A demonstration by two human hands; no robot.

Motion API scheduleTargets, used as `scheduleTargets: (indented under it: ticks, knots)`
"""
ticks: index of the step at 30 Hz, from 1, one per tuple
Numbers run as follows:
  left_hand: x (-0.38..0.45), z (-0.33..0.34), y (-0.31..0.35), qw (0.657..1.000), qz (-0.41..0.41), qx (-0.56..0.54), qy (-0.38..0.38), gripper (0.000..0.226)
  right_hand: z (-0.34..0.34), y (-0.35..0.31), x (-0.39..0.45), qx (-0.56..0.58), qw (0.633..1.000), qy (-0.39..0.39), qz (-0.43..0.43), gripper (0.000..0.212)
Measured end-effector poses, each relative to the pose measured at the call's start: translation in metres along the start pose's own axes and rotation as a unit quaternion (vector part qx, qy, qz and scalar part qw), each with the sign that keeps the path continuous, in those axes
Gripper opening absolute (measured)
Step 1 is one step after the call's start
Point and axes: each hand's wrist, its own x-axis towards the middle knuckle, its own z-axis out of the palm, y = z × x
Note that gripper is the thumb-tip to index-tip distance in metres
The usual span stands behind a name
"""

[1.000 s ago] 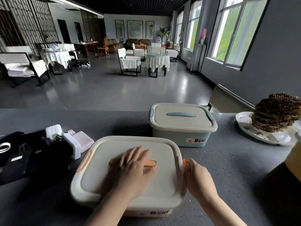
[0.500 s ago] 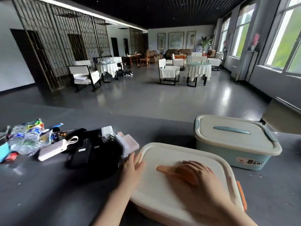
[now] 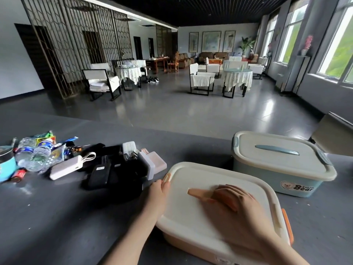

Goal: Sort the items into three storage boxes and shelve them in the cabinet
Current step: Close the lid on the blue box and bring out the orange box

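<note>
A storage box with an orange base and a cream lid (image 3: 191,217) sits in front of me on the dark grey table (image 3: 57,217). My right hand (image 3: 235,207) lies flat on the lid, its fingers spread over the orange handle (image 3: 195,193). My left hand (image 3: 157,196) is at the box's left edge, fingertips touching the orange side latch (image 3: 166,177). A second box, blue with a cream lid (image 3: 277,169), stands closed behind it to the right. Loose items lie at the left: water bottles (image 3: 32,153), a white power bank (image 3: 65,168) and black pouches (image 3: 114,173).
A small pinkish-white case (image 3: 156,162) lies just left of the orange box, close to my left hand. Snack packets (image 3: 45,137) and a teal object (image 3: 5,165) sit at the far left. Beyond the table's far edge is an open floor with chairs and tables.
My hands swapped places: the right one left the right latch and now rests on the lid, the left one went from the lid to the left latch. My view turned left.
</note>
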Motion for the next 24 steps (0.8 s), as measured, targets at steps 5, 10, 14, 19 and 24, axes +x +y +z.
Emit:
scheduleTargets:
  ticks: [5, 10, 14, 19, 24]
  knots:
    - [0.0, -0.003, 0.003, 1.0, 0.017, 0.017, 0.014, 0.04, 0.004, 0.007, 0.0, -0.017, 1.0, -0.017, 0.003, 0.021]
    - [0.001, -0.001, 0.002, 0.999, 0.023, 0.017, 0.018, 0.046, 0.005, 0.011, 0.0, -0.026, 0.999, -0.032, 0.009, 0.018]
    - [0.001, 0.002, 0.002, 0.999, 0.02, 0.026, 0.02, 0.046, 0.003, 0.009, -0.001, -0.031, 0.999, -0.039, 0.013, 0.018]
    - [0.002, 0.002, 0.006, 0.998, -0.027, 0.048, 0.043, 0.047, -0.004, 0.004, -0.002, -0.028, 0.998, -0.051, 0.022, 0.022]
    - [0.005, 0.003, 0.0, 0.995, -0.087, -0.049, 0.03, 0.044, -0.004, 0.002, -0.004, -0.051, 0.997, -0.051, 0.033, 0.024]
